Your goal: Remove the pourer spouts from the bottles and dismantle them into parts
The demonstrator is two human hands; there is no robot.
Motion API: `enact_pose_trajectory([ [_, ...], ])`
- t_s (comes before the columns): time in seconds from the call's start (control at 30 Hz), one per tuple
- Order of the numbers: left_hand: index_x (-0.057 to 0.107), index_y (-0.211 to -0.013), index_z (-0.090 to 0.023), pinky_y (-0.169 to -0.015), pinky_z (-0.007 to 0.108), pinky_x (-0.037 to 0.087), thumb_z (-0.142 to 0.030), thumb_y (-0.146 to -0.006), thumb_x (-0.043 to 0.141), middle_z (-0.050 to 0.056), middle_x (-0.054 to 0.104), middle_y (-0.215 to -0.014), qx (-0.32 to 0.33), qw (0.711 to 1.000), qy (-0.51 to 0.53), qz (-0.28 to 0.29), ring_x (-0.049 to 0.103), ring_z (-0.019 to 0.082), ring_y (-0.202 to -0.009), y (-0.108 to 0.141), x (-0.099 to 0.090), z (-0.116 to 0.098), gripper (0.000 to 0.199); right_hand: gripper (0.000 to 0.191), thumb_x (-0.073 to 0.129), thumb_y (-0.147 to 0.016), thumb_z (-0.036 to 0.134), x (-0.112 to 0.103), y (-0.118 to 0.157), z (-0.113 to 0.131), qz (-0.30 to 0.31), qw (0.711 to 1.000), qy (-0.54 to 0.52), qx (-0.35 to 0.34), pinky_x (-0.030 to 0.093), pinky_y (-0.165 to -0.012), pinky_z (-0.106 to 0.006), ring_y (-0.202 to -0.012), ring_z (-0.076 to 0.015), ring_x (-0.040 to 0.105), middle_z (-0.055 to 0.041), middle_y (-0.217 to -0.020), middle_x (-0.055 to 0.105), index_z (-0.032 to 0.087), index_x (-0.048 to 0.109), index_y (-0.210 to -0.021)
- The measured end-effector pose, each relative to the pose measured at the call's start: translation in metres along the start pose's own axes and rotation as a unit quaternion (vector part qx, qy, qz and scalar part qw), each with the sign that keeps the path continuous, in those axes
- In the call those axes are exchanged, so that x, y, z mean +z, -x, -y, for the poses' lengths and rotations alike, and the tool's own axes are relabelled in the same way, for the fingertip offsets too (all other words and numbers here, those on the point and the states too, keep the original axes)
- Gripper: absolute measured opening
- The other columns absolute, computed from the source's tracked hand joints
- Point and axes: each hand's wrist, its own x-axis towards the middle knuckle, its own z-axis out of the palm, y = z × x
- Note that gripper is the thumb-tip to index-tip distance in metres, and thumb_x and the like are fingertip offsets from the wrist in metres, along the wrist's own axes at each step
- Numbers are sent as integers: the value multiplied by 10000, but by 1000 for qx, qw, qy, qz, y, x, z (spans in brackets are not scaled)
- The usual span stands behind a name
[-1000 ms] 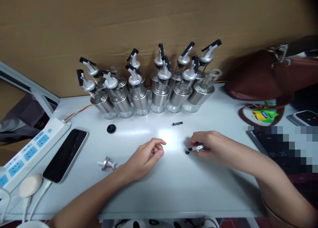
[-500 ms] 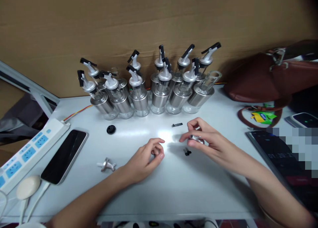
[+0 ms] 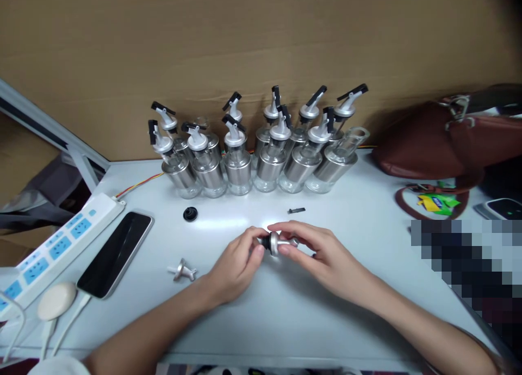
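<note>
Between my hands is a silver bottle pourer (image 3: 274, 245) with a black ribbed stopper, lying roughly sideways. My left hand (image 3: 233, 266) pinches the stopper end with thumb and fingers. My right hand (image 3: 328, 251) grips the spout end, its fingers partly covering it. Another silver pourer (image 3: 182, 270) without a stopper lies on the table left of my left hand. A round black stopper (image 3: 190, 214) rests farther back on the left. Beyond my right hand lies a thin black lever (image 3: 296, 210). Small black pieces beneath my right hand are mostly hidden.
Several glass-and-steel bottles (image 3: 238, 171), most topped with pourers, stand along the cardboard backing. A phone (image 3: 115, 254) and a power strip (image 3: 61, 247) lie at left. A brown bag (image 3: 432, 141) and a green-yellow packet (image 3: 439, 203) are at right.
My right hand has moved left with the pourer and brought it to my left hand. My left fingers have closed on its stopper end. The view has shifted slightly.
</note>
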Motion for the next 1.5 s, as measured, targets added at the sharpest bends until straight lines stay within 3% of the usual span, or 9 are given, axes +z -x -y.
enact_pose_trajectory([
  [0.1,440,-1113,-189,-753,310,444,-292,-975,286,61,583,-967,6,1000,-14,-16,558,172,-804,-1,-4,0,231,245,522,-909,310,5,3,-5,-5,1000,-7,-1,503,-743,-290,-870,-185,643,-69,-972,686,213,572,-1128],
  [0.33,438,-1040,-180,-747,334,452,-269,-929,376,61,570,-918,32,997,-68,7,554,186,-790,-2,-6,-2,155,255,514,-903,317,9,9,-9,-14,1000,1,24,459,-603,-239,-780,-166,621,-47,-877,644,216,481,-1135],
  [0.5,412,-998,-189,-696,314,467,-226,-893,375,53,551,-884,75,992,-98,16,541,174,-741,-4,-4,-1,117,199,467,-929,372,7,8,-4,28,997,8,65,410,-601,-243,-656,-146,553,-15,-748,621,197,562,-941],
  [0.67,381,-1053,-195,-690,327,460,-185,-880,366,63,540,-902,141,981,-133,0,526,188,-762,-4,-1,3,173,212,435,-941,408,4,11,2,79,992,4,94,365,-579,-235,-616,-134,484,13,-697,546,208,502,-914],
  [0.8,352,-1030,-198,-631,314,443,-281,-920,302,57,515,-859,219,966,-139,-15,493,188,-720,-5,1,7,147,335,340,-976,445,6,14,5,151,984,-37,91,340,-604,-239,-621,-121,431,24,-664,456,198,461,-785],
  [0.9,372,-996,-198,-608,303,426,-357,-958,230,48,514,-819,250,957,-146,-15,480,180,-682,-5,-1,7,217,443,357,-952,540,11,15,3,183,963,-160,114,271,-507,-226,-531,-87,319,46,-594,365,187,412,-690],
  [1.07,402,-966,-195,-584,295,387,-389,-979,195,49,517,-797,270,946,-180,-29,461,179,-659,-7,-5,3,284,526,442,-872,645,20,15,-3,181,902,-352,171,170,-395,-204,-412,-44,196,94,-477,292,198,356,-607],
  [1.3,414,-931,-194,-578,315,376,-402,-982,165,52,509,-783,269,936,-221,-54,437,188,-648,-6,-6,-1,328,579,513,-828,648,24,11,-2,212,827,-460,242,60,-343,-193,-353,-22,143,111,-405,266,206,280,-536],
  [1.5,401,-971,-205,-565,291,393,-449,-982,132,30,525,-765,282,938,-200,-35,459,165,-609,-8,-8,1,365,548,507,-846,629,25,14,-4,236,787,-524,222,64,-350,-198,-334,-21,159,121,-396,270,205,297,-570],
])
